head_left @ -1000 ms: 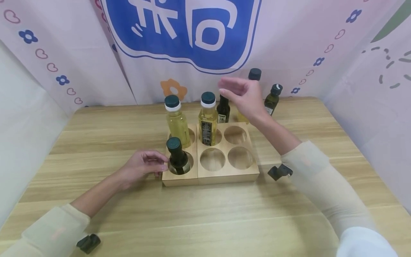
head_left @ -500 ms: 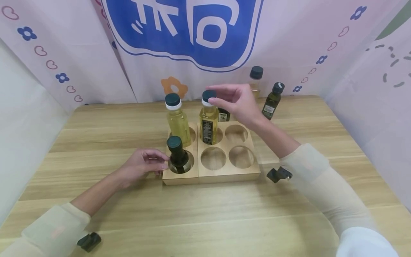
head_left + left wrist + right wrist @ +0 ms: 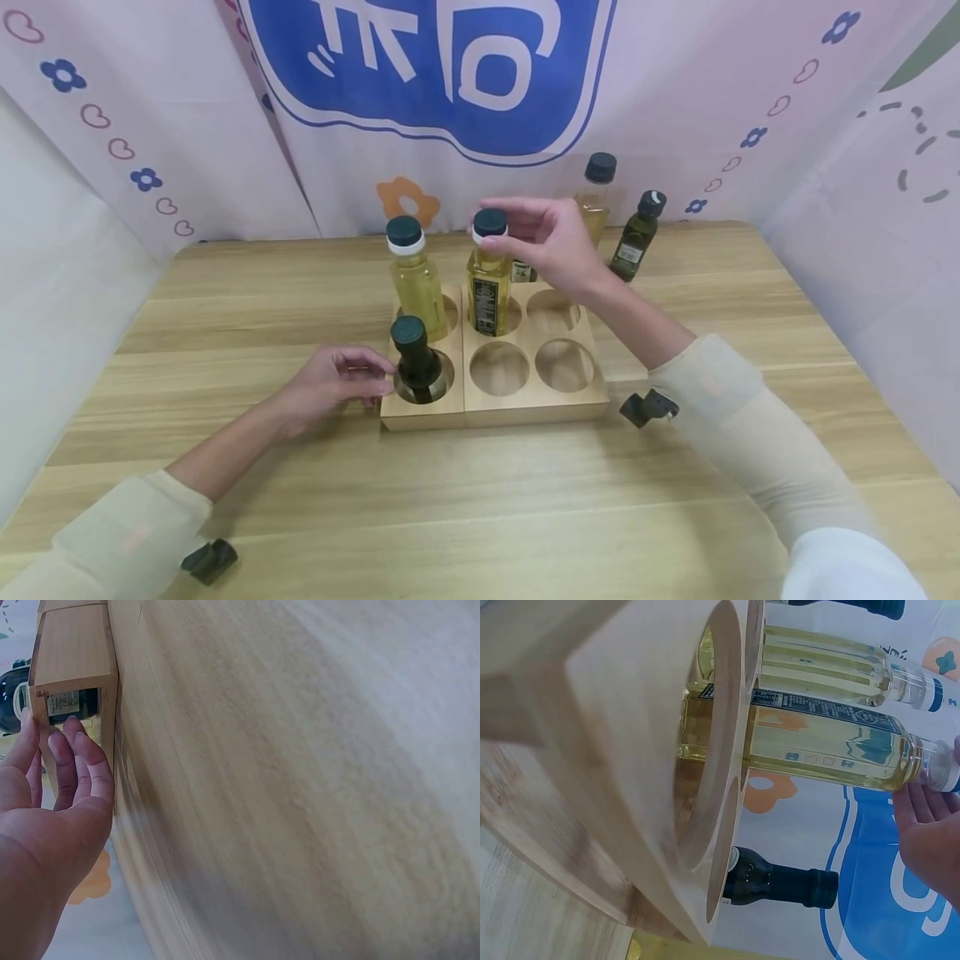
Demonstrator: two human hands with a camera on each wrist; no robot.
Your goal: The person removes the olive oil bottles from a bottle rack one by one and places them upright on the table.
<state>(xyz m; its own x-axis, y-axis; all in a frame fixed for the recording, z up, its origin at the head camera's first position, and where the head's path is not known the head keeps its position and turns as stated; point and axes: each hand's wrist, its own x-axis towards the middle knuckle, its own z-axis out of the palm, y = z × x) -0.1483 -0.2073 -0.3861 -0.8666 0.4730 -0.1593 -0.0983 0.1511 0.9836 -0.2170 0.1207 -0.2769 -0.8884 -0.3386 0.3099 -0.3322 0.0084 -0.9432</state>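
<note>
A light wooden bottle rack [image 3: 420, 417] with round holes, seemingly two blocks side by side, stands mid-table. My left hand [image 3: 330, 387] holds its left edge, thumb at the top edge and fingers by the open end in the left wrist view. Beside it, a dark green bottle [image 3: 414, 358] sits in the front left hole. A yellow oil bottle [image 3: 417, 287] stands in the hole behind. My right hand [image 3: 558, 246] grips the neck of a second oil bottle [image 3: 487, 283], which has a black label and stands upright in the back middle hole.
Behind the rack are a mostly hidden dark bottle [image 3: 522, 272], a tall yellow oil bottle [image 3: 596, 200] and a small dark green bottle [image 3: 635, 242]. A printed cloth [image 3: 660, 108] hangs at the table's back edge.
My right hand has moved left and slightly down, from above the dark bottle behind the rack to the neck of the black-labelled oil bottle. The left hand stays at the rack.
</note>
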